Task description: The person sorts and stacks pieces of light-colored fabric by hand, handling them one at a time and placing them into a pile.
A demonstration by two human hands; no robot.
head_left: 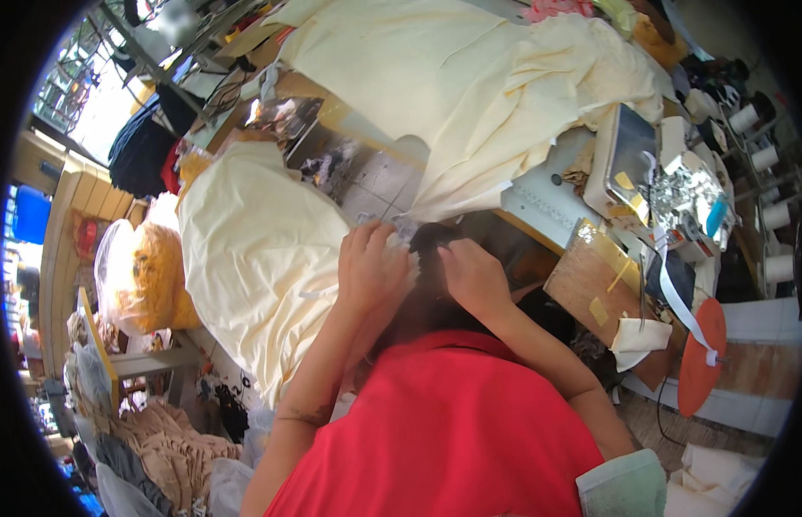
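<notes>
Cream fabric (254, 233) hangs in a large fold beside my left forearm. A wider spread of the same cream cloth (401, 77) covers the table ahead, and its near corner tapers down toward my hands. My left hand (371, 267) is closed, fingers curled over an edge of the fabric, where a whitish strip shows by the fingertips. Close by on the right, my right hand (474, 276) has its fingers pressed together beside a dark piece (433, 239). What it pinches is hidden. Both hands are above my lap, a small gap apart.
A sewing machine (625, 164) stands on the right of the table, with a brown board (593, 280) below it. White thread spools (763, 159) line the far right, near an orange disc (701, 358). Left are a yellow bagged bundle (151, 271) and heaped tan cloth (173, 448).
</notes>
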